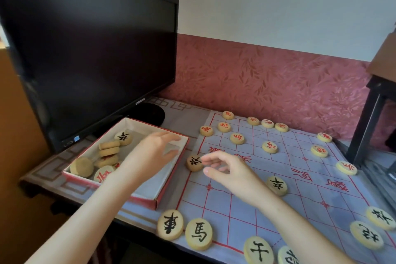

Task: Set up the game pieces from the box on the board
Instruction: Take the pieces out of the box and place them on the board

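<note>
A cloth game board (pixel 300 180) with red grid lines covers the table. Round wooden pieces with red characters stand along its far side and pieces with black characters along its near side. A red-edged box (pixel 169 178) at the left holds several loose pieces (pixel 107 152). My left hand (pixel 154 148) hovers over the box with relaxed fingers and holds nothing. My right hand (pixel 222 169) is over the board's left edge, fingers loosely curled. Its fingertips are right beside a black-marked piece (pixel 194 163); whether they touch it is unclear.
A black monitor (pixel 90 49) stands behind the box on its round base (pixel 150 113). A dark stand (pixel 372 118) rises at the right edge of the table. The wall runs close behind the board.
</note>
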Motion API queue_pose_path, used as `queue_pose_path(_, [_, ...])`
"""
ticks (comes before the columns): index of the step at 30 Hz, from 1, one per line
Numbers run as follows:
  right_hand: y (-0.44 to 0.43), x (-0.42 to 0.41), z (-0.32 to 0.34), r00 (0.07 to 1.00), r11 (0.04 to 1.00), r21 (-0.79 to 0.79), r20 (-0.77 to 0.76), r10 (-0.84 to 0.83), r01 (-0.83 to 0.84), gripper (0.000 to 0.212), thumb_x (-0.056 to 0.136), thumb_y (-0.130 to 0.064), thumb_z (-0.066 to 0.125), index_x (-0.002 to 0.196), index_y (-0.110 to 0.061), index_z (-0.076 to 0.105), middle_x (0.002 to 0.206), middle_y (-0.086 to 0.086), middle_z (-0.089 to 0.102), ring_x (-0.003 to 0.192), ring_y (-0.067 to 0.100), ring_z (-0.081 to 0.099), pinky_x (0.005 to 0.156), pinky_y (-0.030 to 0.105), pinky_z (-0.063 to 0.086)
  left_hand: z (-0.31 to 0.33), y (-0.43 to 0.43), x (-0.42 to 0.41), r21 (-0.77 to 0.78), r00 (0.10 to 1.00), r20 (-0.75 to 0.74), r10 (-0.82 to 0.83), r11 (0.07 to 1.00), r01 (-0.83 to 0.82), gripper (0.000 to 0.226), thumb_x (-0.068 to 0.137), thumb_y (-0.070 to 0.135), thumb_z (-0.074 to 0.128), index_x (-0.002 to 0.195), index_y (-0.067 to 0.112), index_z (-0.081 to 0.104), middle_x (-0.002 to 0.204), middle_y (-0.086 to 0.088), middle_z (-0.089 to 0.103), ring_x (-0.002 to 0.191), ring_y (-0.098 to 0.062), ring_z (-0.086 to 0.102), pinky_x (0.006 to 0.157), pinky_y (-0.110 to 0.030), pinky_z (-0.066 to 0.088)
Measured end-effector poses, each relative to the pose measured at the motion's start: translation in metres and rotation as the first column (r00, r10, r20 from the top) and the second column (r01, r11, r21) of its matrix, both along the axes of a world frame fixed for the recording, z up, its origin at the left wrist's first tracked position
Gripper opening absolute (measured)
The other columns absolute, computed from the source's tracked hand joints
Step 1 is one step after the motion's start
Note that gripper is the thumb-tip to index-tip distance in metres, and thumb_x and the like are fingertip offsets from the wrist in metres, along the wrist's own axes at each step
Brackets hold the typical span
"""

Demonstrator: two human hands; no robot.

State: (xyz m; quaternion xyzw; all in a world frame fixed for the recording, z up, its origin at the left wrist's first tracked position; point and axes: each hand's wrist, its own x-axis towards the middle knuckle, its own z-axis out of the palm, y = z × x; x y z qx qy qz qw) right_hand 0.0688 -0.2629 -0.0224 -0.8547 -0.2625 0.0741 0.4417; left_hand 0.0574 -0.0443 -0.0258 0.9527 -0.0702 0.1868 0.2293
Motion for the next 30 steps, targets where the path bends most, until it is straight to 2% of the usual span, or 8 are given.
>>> queue_pose_path(5, [0.052, 0.014, -0.002, 0.995, 0.994, -0.054, 0.037, 0.097, -0.095, 0.029, 0.088, -0.022, 0.060, 0.116, -0.025, 0.060, 0.112, -0.012, 0.061, 0.104, 0.003, 0.054, 0.085, 0.014, 0.040, -0.002, 0.045, -0.033, 0.084, 0.962, -0.081, 0.262, 0.963, -0.255, 0.040, 0.086, 0.025, 0.060, 0.126, 0.029, 0.053, 0.133, 0.004, 0.052, 0.099, -0.018, 0.060, 0.080, -0.025, 0.045])
queue_pose_path(7, [0.074, 0.020, -0.003, 0.990, 0.986, -0.123, 0.068, 0.122, -0.113, 0.035, 0.088, -0.024, 0.059, 0.123, -0.027, 0.056, 0.112, -0.016, 0.057, 0.107, 0.005, 0.051, 0.090, 0.021, 0.038, -0.008, 0.061, -0.036, 0.077, 0.939, -0.132, 0.316, 0.948, -0.308, 0.042, 0.085, 0.022, 0.060, 0.126, 0.029, 0.052, 0.136, 0.004, 0.048, 0.101, -0.018, 0.059, 0.083, -0.027, 0.046])
queue_pose_path(10, [0.104, 0.036, -0.004, 0.981, 0.975, -0.196, 0.139, 0.132, -0.103, 0.046, 0.088, -0.021, 0.056, 0.133, -0.024, 0.048, 0.134, -0.006, 0.051, 0.126, 0.012, 0.045, 0.101, 0.026, 0.035, -0.020, 0.082, -0.027, 0.023, 0.939, -0.136, 0.316, 0.948, -0.316, 0.042, 0.084, 0.016, 0.061, 0.125, 0.023, 0.055, 0.133, 0.002, 0.050, 0.112, -0.019, 0.055, 0.096, -0.034, 0.046])
queue_pose_path(13, [0.131, 0.052, -0.006, 0.975, 0.961, -0.265, 0.181, 0.131, -0.080, 0.056, 0.088, -0.015, 0.055, 0.141, -0.017, 0.039, 0.145, 0.004, 0.042, 0.135, 0.020, 0.036, 0.107, 0.030, 0.030, -0.022, 0.086, -0.013, 0.004, 0.942, -0.087, 0.323, 0.946, -0.324, 0.036, 0.083, 0.011, 0.059, 0.118, 0.014, 0.060, 0.126, -0.001, 0.053, 0.113, -0.023, 0.052, 0.095, -0.035, 0.045])
queue_pose_path(16, [0.151, 0.066, -0.010, 0.969, 0.942, -0.323, 0.187, 0.159, -0.092, 0.057, 0.089, -0.015, 0.054, 0.143, -0.016, 0.036, 0.145, 0.010, 0.040, 0.135, 0.025, 0.033, 0.108, 0.032, 0.031, -0.015, 0.082, 0.008, 0.017, 0.932, -0.026, 0.362, 0.932, -0.361, 0.039, 0.086, 0.013, 0.055, 0.125, 0.014, 0.055, 0.132, -0.006, 0.051, 0.120, -0.026, 0.046, 0.096, -0.037, 0.042])
queue_pose_path(19, [0.164, 0.077, -0.019, 0.956, 0.913, -0.394, 0.215, 0.201, -0.103, 0.054, 0.091, -0.015, 0.053, 0.143, -0.013, 0.036, 0.147, 0.009, 0.038, 0.135, 0.028, 0.032, 0.110, 0.034, 0.028, -0.010, 0.083, 0.027, 0.092, 0.907, -0.147, 0.395, 0.918, -0.385, 0.044, 0.091, 0.018, 0.049, 0.135, 0.016, 0.043, 0.140, -0.005, 0.043, 0.126, -0.024, 0.041, 0.099, -0.036, 0.040])
queue_pose_path(24, [0.168, 0.086, -0.034, 0.943, 0.892, -0.442, 0.251, 0.221, -0.091, 0.052, 0.089, -0.014, 0.053, 0.139, -0.010, 0.040, 0.143, 0.011, 0.037, 0.132, 0.029, 0.029, 0.110, 0.037, 0.028, -0.015, 0.090, 0.043, 0.346, 0.835, -0.283, 0.473, 0.862, -0.371, 0.039, 0.091, 0.020, 0.047, 0.130, 0.011, 0.045, 0.132, -0.009, 0.046, 0.122, -0.026, 0.041, 0.098, -0.038, 0.042])
queue_pose_path(30, [0.153, 0.081, -0.027, 0.959, 0.937, -0.329, 0.208, 0.194, -0.118, 0.052, 0.084, -0.028, 0.064, 0.131, -0.012, 0.050, 0.135, 0.007, 0.048, 0.127, 0.021, 0.041, 0.103, 0.028, 0.035, -0.014, 0.086, 0.038, 0.203, 0.862, -0.275, 0.426, 0.902, -0.381, 0.048, 0.085, 0.026, 0.061, 0.130, 0.017, 0.047, 0.131, -0.007, 0.048, 0.122, -0.025, 0.042, 0.094, -0.035, 0.042])
